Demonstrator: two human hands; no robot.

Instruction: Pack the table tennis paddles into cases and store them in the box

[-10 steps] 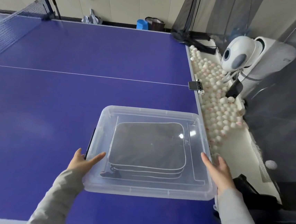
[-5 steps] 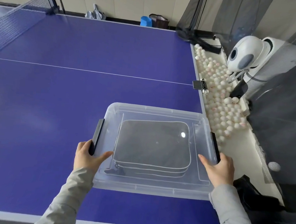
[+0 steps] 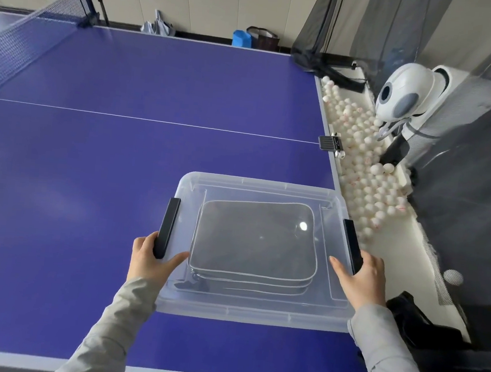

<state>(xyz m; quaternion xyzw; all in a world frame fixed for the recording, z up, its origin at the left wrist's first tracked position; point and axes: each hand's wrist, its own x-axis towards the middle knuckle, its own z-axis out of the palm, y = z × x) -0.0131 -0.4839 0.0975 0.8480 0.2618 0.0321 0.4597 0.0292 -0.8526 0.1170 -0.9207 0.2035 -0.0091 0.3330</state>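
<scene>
Clear plastic box (image 3: 256,312), lidded, holds flat rectangular cases (image 3: 255,240).

Bright, even light; glare spot on lid (image 3: 302,226) — edges warped

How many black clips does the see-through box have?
2. One black clip is on the box's left side under the left hand; the other clip is on its right side by the right hand.

A second ago both hands lay flat and spread against the box's sides. Now the left hand (image 3: 153,259) curls over the near end of the left black latch (image 3: 167,228), and the right hand (image 3: 359,279) likewise grips the right black latch (image 3: 351,246), both latches raised into view.
</scene>
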